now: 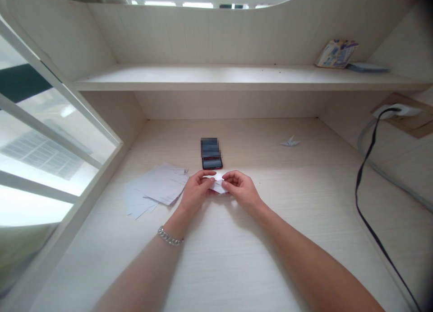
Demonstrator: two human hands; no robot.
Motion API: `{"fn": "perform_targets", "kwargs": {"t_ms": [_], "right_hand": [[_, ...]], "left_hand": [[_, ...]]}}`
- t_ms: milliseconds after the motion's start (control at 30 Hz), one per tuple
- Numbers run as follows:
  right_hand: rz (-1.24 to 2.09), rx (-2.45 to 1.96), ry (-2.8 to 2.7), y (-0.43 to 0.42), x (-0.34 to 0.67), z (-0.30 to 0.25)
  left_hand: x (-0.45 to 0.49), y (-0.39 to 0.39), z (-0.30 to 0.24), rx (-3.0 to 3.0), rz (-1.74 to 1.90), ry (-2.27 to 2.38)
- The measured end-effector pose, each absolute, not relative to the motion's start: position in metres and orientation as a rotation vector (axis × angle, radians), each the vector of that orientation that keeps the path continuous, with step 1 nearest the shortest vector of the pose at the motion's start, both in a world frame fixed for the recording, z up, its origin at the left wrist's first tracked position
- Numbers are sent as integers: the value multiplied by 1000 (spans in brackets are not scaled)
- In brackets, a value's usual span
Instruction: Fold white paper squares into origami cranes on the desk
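A small folded piece of white paper (219, 186) is held between my two hands, just above the desk. My left hand (199, 188) pinches its left side, thumb on top, and the fingers behind are partly hidden. On the other side, my right hand (242, 188) grips the right edge between thumb and fingers. Right behind the paper lies a phone (212, 162), its upper screen blurred out. Loose white sheets (165, 183) are spread in an overlapping pile to the left of my left hand. A folded paper crane (290, 142) rests farther back on the right.
The pale wooden desk (219, 267) sits under a shelf (203, 75). On that shelf are a small patterned box (337, 53) and a flat blue item (367, 67). A black cable (359, 181) hangs from the wall socket (401, 111) on the right. Railing bars border the left side.
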State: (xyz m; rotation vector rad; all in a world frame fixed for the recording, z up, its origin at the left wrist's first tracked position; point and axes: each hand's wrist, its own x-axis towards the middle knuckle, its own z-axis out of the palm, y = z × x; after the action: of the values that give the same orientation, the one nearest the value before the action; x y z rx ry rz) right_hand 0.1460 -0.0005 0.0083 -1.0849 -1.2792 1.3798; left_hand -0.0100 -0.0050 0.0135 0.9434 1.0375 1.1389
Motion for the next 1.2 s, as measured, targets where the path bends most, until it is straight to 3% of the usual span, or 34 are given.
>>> {"fn": "perform_targets", "kwargs": {"t_ms": [667,1200], "right_hand": [[1459,-1054,-1231,3,148,5],[1298,-1122,-1355,0,147,7]], "left_hand": [[-10,-4,4,1153,1185,1116],[-12,-3,4,1146,1210,1078]]}}
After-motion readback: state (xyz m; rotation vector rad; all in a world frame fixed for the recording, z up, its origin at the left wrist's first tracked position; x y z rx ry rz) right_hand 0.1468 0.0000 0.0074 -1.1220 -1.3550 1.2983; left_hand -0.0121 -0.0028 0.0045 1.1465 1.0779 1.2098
